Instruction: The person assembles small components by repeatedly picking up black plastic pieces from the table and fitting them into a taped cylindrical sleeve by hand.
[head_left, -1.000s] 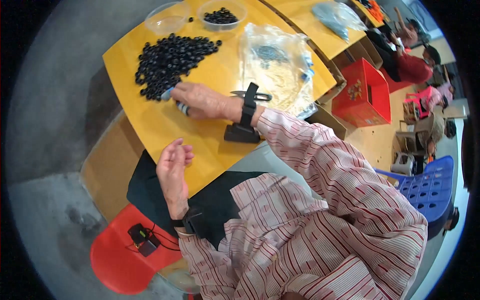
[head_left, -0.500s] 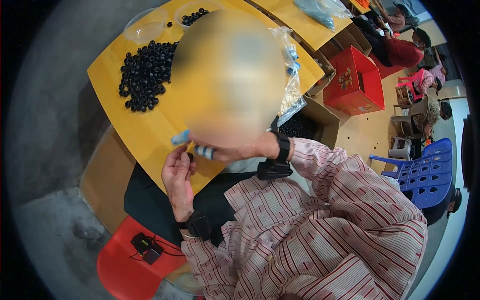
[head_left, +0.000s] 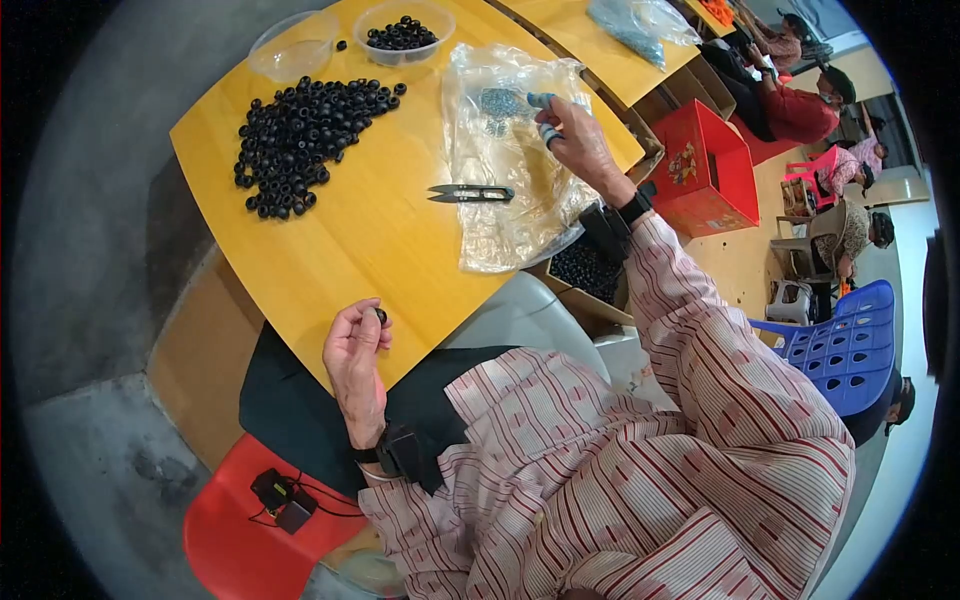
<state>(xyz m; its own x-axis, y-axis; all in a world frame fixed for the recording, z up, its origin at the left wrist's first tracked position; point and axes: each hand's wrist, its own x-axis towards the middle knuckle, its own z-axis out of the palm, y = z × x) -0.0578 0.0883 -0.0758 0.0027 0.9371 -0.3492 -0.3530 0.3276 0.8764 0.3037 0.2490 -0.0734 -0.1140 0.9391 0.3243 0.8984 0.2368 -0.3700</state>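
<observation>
My left hand point(head_left: 354, 350) is at the table's near edge, with thumb and fingers closed on a small black bead-like part point(head_left: 380, 315). Over the clear plastic bag point(head_left: 490, 240) at the table's right side, my right hand point(head_left: 585, 148) has blue wraps on its fingers, and its fingertips are apart with nothing visible between them. Small blue pieces point(head_left: 498, 102) lie on the bag beside those fingertips. Black thread snips point(head_left: 472, 193) rest partly on the bag's left edge. A big pile of black bead-like parts point(head_left: 300, 140) spreads over the yellow table point(head_left: 390, 240).
At the far edge stand a clear bowl point(head_left: 410, 52) of black parts and a clear container point(head_left: 290, 62). An open box point(head_left: 590, 268) of black parts and a red box point(head_left: 705, 165) are at right, near a blue chair point(head_left: 840, 340). Several people sit beyond.
My right hand has moved away from my left hand, up and right to the plastic bag. My left hand stays in place, still holding the black part.
</observation>
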